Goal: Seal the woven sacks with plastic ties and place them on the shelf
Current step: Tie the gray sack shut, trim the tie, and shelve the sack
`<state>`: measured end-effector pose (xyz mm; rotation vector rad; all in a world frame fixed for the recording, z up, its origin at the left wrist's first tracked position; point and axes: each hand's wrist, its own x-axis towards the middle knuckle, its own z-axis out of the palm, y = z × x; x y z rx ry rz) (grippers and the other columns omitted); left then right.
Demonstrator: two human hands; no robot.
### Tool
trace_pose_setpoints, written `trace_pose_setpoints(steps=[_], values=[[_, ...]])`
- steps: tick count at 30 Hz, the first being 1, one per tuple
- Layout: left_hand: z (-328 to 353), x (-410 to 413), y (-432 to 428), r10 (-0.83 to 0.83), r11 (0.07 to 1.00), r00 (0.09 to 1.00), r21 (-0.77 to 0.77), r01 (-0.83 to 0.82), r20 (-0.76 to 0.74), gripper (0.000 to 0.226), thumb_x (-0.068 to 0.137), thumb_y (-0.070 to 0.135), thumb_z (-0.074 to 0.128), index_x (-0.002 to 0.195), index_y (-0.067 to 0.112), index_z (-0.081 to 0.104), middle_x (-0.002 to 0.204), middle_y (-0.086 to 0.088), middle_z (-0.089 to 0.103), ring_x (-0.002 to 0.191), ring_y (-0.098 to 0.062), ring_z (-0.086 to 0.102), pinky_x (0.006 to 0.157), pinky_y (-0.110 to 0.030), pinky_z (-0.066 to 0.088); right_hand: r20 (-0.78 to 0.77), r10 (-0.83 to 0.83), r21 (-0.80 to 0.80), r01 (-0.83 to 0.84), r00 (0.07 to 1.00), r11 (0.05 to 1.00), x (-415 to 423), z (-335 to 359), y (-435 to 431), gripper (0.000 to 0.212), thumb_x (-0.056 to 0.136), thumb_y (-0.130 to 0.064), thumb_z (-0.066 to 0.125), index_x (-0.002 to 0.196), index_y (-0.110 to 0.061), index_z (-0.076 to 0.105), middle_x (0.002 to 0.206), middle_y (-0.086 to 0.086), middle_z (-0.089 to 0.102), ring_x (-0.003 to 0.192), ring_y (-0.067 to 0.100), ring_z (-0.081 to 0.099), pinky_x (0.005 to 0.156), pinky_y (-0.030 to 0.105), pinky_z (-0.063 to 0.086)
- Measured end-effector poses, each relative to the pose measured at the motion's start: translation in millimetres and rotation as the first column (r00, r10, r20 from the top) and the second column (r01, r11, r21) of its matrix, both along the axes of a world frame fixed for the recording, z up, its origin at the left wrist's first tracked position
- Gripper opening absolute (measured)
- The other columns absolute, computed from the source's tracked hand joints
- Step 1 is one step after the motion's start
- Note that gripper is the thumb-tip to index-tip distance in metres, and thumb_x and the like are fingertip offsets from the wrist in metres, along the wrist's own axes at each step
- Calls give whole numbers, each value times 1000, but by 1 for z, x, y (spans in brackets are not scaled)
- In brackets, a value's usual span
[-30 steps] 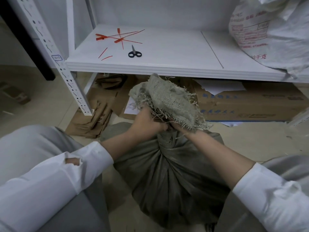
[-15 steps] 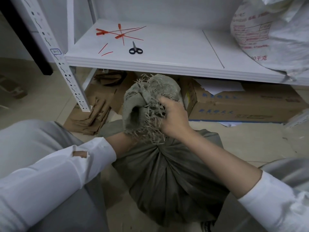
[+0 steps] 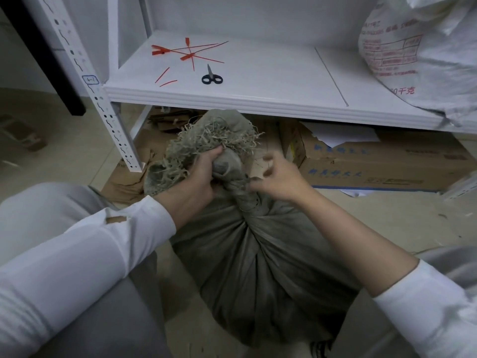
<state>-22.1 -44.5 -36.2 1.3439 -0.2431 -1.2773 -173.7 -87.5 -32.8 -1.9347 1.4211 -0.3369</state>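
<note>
1. While the grey-green woven sack (image 3: 258, 267) sits on the floor just below the front edge of the shelf (image 3: 258, 73), its mouth is gathered into a twisted neck with the frayed top flopping up towards the shelf edge.
2. Left hand (image 3: 198, 179) is closed tight around the neck just under the frayed fringe, holding the bunched fabric together.
3. Right hand (image 3: 278, 177) is on the other side of the neck, fingers loosely curled and partly spread; its fingertips seem to pinch at the twisted fabric, but whether they hold anything else I cannot tell.
4. No tie is visible around the neck, so the step in hand looks like gathering and twisting, with sealing not yet done.
5. Red plastic ties (image 3: 185, 51) lie scattered on the shelf, towards its left rear, well apart from the sack; black scissors (image 3: 211, 77) lie just in front of them.
6. A white printed sack (image 3: 418, 52) already rests at the right end of the shelf.
7. Next, I judge, one hand must keep the neck clamped while the other reaches up for a tie.
</note>
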Motion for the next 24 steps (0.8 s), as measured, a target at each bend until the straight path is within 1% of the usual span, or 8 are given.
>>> trace_pose_setpoints(steps=[2, 4, 6, 8, 12, 15, 21, 24], values=[[0, 3, 1, -14, 1000, 1000, -14, 14, 7, 19, 90, 27, 62, 75, 16, 61, 48, 5, 65, 47, -11, 63, 51, -23, 49, -238, 140, 187, -96, 961, 978, -9, -26, 6, 106, 64, -47, 86, 146, -15, 28, 134, 5, 51, 122, 24, 51, 91, 31, 47], [0, 3, 3, -18, 1000, 1000, -21, 18, 10, 19, 90, 27, 61, 75, 16, 62, 47, 6, 64, 39, -7, 61, 47, -21, 50, -280, 234, 250, -165, 931, 954, -10, -60, 14, 119, 63, -50, 85, 152, -19, 12, 147, 7, 43, 132, 26, 44, 104, 31, 40], [-2, 3, 1, -48, 999, 999, -10, 48, 25, 17, 90, 28, 62, 78, 16, 63, 50, 6, 66, 39, -7, 62, 42, -19, 50, -242, 222, 172, -184, 945, 968, -8, -86, 19, 122, 64, -49, 84, 154, -24, 5, 148, 8, 42, 133, 28, 43, 106, 33, 38], [0, 0, 2, -86, 996, 996, -7, 87, 33, 17, 89, 31, 63, 81, 16, 67, 56, 5, 69, 45, -8, 65, 41, -20, 49, -160, 155, 67, -146, 975, 987, -6, -99, 18, 111, 69, -44, 82, 153, -25, 12, 144, 8, 47, 130, 29, 46, 103, 32, 40], [-2, -5, 3, -192, 981, 975, -8, 194, 108, 18, 86, 32, 64, 90, 16, 71, 75, 2, 73, 68, -13, 69, 54, -27, 57, 50, 64, 19, -65, 997, 998, -4, -107, 9, 62, 80, -23, 77, 135, -11, 51, 131, 7, 60, 122, 23, 54, 87, 18, 38], [1, -5, 4, -248, 968, 962, -14, 251, 116, 24, 86, 31, 63, 100, 14, 71, 90, -3, 73, 82, -19, 69, 68, -35, 59, 190, 15, 16, -18, 982, 1000, 0, -109, 4, 43, 80, -4, 73, 121, -3, 61, 124, 12, 64, 120, 25, 56, 91, 21, 41], [15, 3, 3, -328, 936, 936, -90, 340, 126, 19, 89, 32, 59, 93, 17, 69, 81, 0, 71, 78, -17, 67, 68, -34, 56, 265, 149, -39, -143, 953, 989, -5, -84, -7, 33, 83, 11, 58, 115, 3, 63, 116, 9, 64, 108, 12, 53, 80, 6, 38], [23, 5, 4, -363, 918, 926, -129, 375, 104, 18, 91, 30, 56, 87, 17, 67, 73, 3, 70, 71, -14, 67, 64, -27, 55, 195, 241, -80, -229, 951, 970, -9, -72, -14, 33, 83, 0, 61, 116, -3, 64, 120, 7, 64, 113, 19, 57, 92, 23, 45]])
